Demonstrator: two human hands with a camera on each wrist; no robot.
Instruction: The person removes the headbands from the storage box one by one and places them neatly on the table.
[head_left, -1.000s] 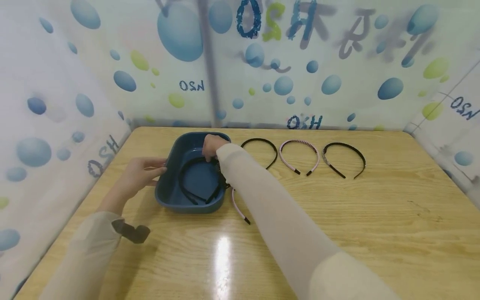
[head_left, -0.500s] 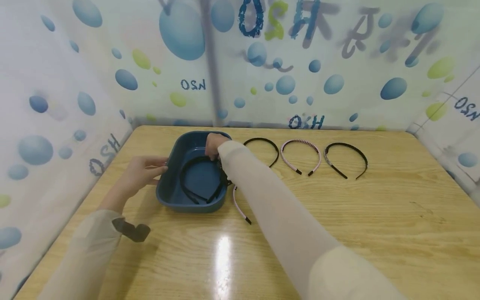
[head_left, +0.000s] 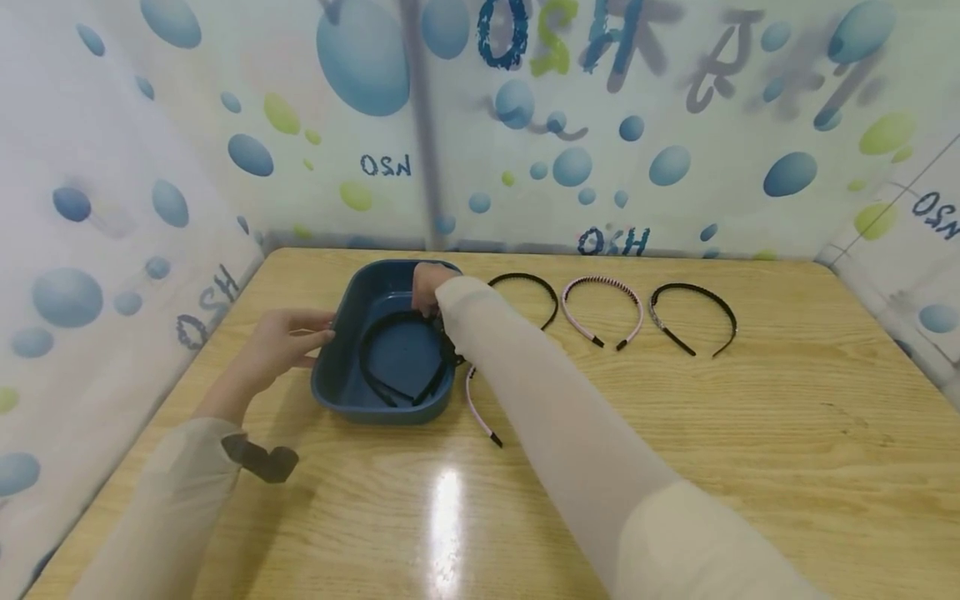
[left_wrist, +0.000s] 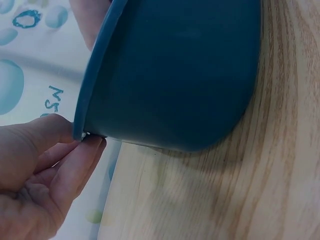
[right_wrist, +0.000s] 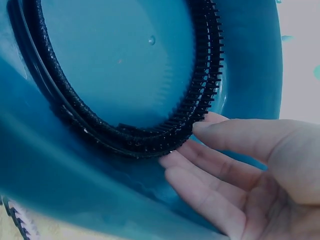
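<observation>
Head view shows a blue tub [head_left: 390, 415] on the desk [head_left: 675, 467], with black bands [right_wrist: 150, 142] lying inside. The left hand [head_left: 277, 346] pinches the tub's rim. The right hand [head_left: 429, 290] reaches into the tub, its fingers pinching the black bands. A pink band [head_left: 477, 414] lies just beside the tub, partly hidden by the sleeve [head_left: 555, 400]. Three more bands [head_left: 603, 278] lie farther right.

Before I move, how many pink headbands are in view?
2. One pink headband is in the middle of the far row on the table; the second pink headband lies beside the blue tub, partly hidden by the right sleeve. More may be hidden there.
</observation>
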